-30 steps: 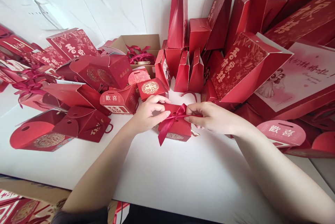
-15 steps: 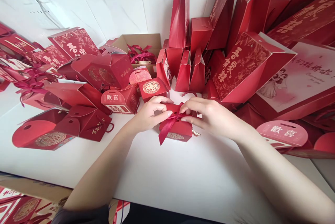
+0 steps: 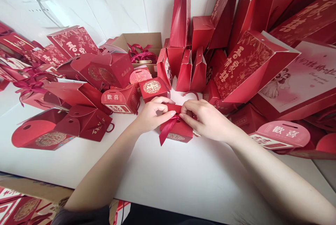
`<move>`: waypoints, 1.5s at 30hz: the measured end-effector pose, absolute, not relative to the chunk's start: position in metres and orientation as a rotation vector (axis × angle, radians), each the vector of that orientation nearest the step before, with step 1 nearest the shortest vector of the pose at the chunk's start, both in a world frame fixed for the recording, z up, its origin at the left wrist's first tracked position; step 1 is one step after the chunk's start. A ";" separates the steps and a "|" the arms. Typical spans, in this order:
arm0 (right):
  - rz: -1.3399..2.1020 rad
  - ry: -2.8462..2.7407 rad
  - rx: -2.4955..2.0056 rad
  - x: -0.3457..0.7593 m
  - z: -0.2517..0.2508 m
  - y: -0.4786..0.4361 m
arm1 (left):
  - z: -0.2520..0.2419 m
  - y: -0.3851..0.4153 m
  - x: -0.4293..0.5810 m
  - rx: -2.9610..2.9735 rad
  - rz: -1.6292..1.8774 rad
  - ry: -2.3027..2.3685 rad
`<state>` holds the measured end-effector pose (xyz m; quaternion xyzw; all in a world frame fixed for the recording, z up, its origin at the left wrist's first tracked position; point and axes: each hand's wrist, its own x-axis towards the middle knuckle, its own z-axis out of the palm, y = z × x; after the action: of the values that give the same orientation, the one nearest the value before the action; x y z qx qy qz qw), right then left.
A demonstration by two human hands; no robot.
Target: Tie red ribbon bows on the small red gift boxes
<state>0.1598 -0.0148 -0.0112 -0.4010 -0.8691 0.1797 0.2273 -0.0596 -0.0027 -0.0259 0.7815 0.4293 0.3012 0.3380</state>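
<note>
A small red gift box (image 3: 179,132) stands on the white table (image 3: 168,179) in the middle of the view. A dark red satin ribbon (image 3: 168,128) crosses its top, and one tail hangs down over its front left. My left hand (image 3: 151,114) pinches the ribbon at the box's top left. From the right, my right hand (image 3: 203,120) pinches the same ribbon, its fingertips almost touching those of the left hand. The knot itself is hidden under the fingers.
Red gift boxes and paper bags crowd the table's back and both sides. A brown carton (image 3: 140,44) with loose ribbons stands at the back. A round-topped box (image 3: 280,134) lies right of my right wrist, and a flat-lying box (image 3: 63,128) at left.
My right hand has moved left along the ribbon until its fingertips meet the left hand's over the box top. The left hand and the box have stayed put.
</note>
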 end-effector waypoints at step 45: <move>1.595 -1.995 -1.377 0.171 0.003 -0.014 | -0.027 -0.002 -0.056 1.808 0.665 1.101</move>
<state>0.1714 -0.0141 0.0025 -0.4713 -0.6825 0.5457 0.1196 -0.0561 -0.0022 -0.0269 0.7295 0.4445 0.2684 0.4452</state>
